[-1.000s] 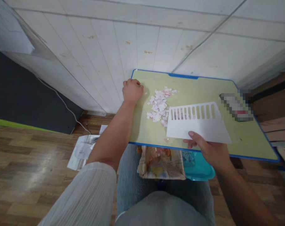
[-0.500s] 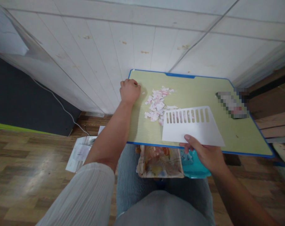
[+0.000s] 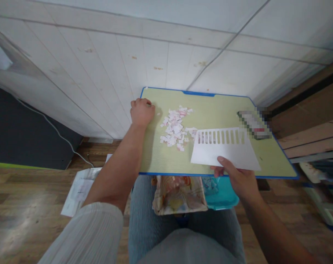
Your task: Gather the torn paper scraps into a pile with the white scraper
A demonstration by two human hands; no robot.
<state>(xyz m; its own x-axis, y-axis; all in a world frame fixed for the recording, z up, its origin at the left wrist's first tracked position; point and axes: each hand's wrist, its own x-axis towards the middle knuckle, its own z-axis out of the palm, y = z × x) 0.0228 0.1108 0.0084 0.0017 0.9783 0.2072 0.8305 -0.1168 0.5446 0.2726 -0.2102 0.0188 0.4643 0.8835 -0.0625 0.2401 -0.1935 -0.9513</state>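
Note:
My right hand grips the lower edge of a white slotted panel, flat and trapezoid, thumb on top and fingers underneath. The panel lies over the front of a folding table with a pale yellow-green top and a blue rim. Its left end is beside a loose heap of torn paper scraps, white with pink marks; some show through its slots. My left hand is closed at the table's left edge, left of the heap. Its fingers appear curled round that edge, though their tips are hidden.
A pixelated flat object lies at the table's right. Below the front rim, a patterned, fabric-lined bin and a turquoise container sit by my knees. A white wall stands behind; a paper package is on the floor.
The view has shifted, so the table appears farther left and slightly lower. My right hand has drawn the slotted panel rightward across the tabletop, uncovering more scraps. My left hand stays at the edge.

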